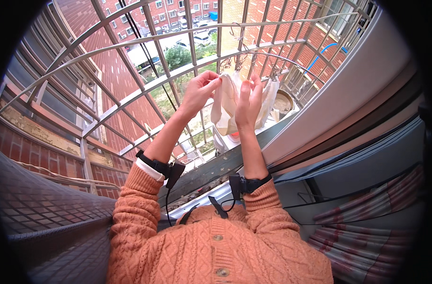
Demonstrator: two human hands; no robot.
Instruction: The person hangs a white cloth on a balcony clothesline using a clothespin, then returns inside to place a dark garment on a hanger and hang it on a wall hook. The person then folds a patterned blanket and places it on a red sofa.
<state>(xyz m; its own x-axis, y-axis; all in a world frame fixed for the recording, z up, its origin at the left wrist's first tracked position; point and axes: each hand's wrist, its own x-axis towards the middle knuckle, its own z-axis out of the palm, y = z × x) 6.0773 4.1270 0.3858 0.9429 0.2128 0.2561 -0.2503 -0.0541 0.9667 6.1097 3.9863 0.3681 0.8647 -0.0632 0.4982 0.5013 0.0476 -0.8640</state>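
A cream and white cloth garment (pixel 223 113) hangs beyond the window sill, draped in folds. Its upper left edge is pinched between the thumb and fingers of my left hand (pixel 199 93). My right hand (pixel 248 104) is raised in front of the cloth with its fingers bent near the top edge; whether they grip it is hidden. Above the cloth hangs a ring-shaped clip hanger (pixel 290 61) with several metal clips (pixel 275 72). The cloth's right side hangs just below these clips. A metal hook (pixel 235 29) is at the pale line overhead.
Metal window bars (pixel 148 87) enclose the space outside, crossed by a pale clothesline (pixel 166 35). A round container (pixel 284 101) stands beyond the weathered sill (pixel 201 174). Curtains (pixel 358 227) hang at right, a mesh screen (pixel 52 209) at left. A blue hose (pixel 313 61) loops at the upper right.
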